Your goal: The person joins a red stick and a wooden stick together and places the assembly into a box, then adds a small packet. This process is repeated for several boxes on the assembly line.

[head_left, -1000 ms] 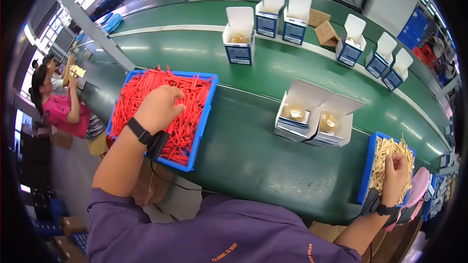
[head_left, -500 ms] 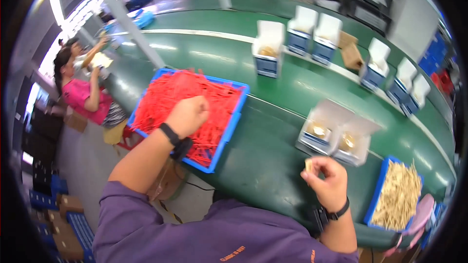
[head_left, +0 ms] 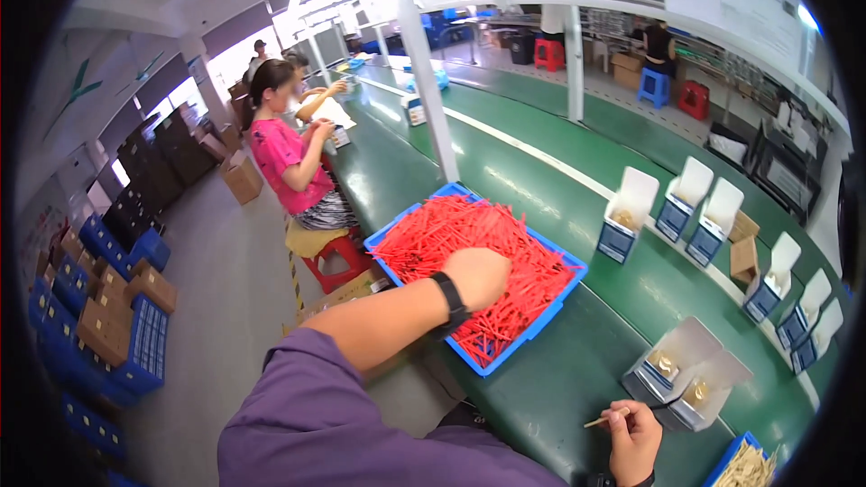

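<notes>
My left hand [head_left: 478, 280] is down on a heap of thin red strips [head_left: 442, 239] in a shallow blue tray [head_left: 550, 311]. Its back faces up and its fingers are hidden. Between the thumb and fingertips of my right hand [head_left: 635, 442] is a thin pale-yellow strip [head_left: 596, 421]. Just beyond that hand, two open white-and-blue boxes [head_left: 640, 381] stand side by side, each with a round gold-coloured item inside. Similar pale strips [head_left: 747, 469] fill another blue tray [head_left: 721, 470] at the lower right, partly cut off.
Several open boxes [head_left: 617, 242] stand along the white line on the green table [head_left: 505, 162]. Flattened brown cardboard [head_left: 743, 257] lies among them. A metal post [head_left: 424, 81] rises behind the red strips. Co-workers, one in a pink shirt [head_left: 287, 155], sit at the table's left side.
The view has swung left and up, showing more of the room. My left hand has sunk lower onto the red strips. My right hand still pinches the pale strip, now seen more lengthwise.
</notes>
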A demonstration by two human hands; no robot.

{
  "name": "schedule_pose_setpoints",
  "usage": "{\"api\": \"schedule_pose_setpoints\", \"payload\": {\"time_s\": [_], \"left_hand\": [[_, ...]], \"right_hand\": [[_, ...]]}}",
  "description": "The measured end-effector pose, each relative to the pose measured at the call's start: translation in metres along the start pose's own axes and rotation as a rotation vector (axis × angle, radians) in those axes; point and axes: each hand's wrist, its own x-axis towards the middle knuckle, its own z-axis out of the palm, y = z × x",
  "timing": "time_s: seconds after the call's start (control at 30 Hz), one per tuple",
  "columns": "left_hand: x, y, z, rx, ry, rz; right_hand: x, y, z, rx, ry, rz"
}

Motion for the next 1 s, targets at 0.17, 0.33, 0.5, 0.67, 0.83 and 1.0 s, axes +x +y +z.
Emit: {"api": "schedule_pose_setpoints", "payload": {"time_s": [0.17,0.33,0.5,0.67,0.83,1.0], "left_hand": [[-0.051,0.012,-0.044,-0.53,0.198,0.281],[-0.079,0.09,0.001,-0.942,-0.195,0.285],[-0.076,0.136,0.041,-0.998,-0.295,0.436],[-0.079,0.145,0.054,-1.064,-0.26,0.512],[-0.077,0.145,0.066,-1.166,-0.256,0.378],[-0.067,0.142,0.074,-1.188,-0.297,0.419]], "right_hand": [[0.017,0.017,0.01,0.11,0.027,-0.123],[0.021,0.013,0.017,0.455,0.025,0.197],[0.016,0.015,0.007,0.41,0.118,0.085],[0.009,0.013,0.0,0.177,0.128,0.014],[0.014,0.01,0.005,0.147,0.206,0.049],[0.023,0.009,0.005,0.003,0.199,-0.011]]}}
